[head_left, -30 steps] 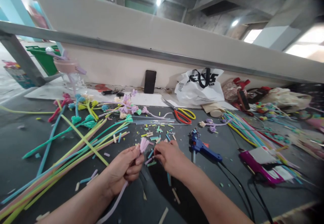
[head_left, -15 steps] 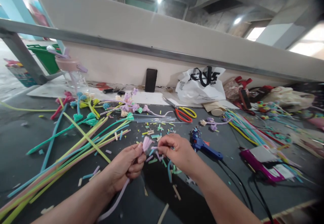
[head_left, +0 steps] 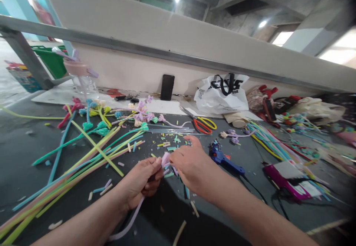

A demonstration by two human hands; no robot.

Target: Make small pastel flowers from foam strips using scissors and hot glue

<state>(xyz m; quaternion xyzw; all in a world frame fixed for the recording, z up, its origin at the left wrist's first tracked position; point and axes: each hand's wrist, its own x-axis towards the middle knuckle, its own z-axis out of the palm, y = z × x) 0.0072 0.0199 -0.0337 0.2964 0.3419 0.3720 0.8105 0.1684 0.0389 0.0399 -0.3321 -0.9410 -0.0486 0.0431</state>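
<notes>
My left hand (head_left: 146,177) is closed around a lilac pipe-cleaner flower (head_left: 165,158), its bunched head poking out past the thumb. The flower's long stem (head_left: 132,220) hangs down below the fist toward the lower edge of the view. My right hand (head_left: 191,164) reaches over from the right, thumb and fingertips pinching the flower head's right side. One of its fingers sticks out away from the others. Any small piece between the right fingertips is hidden. Short cut pipe-cleaner pieces (head_left: 168,175) lie under and behind both hands.
Long pipe cleaners (head_left: 80,175) spread over the left, with finished flowers (head_left: 141,112) behind them. Scissors (head_left: 201,123), a blue glue gun (head_left: 226,162) with its cord, and a magenta device (head_left: 286,183) lie to the right. A phone (head_left: 167,87) and white bag (head_left: 221,94) stand at the back.
My right hand has moved up and left, from beside the flower onto its head. The short lilac piece in its fingertips is now out of sight. The left hand shifted slightly right.
</notes>
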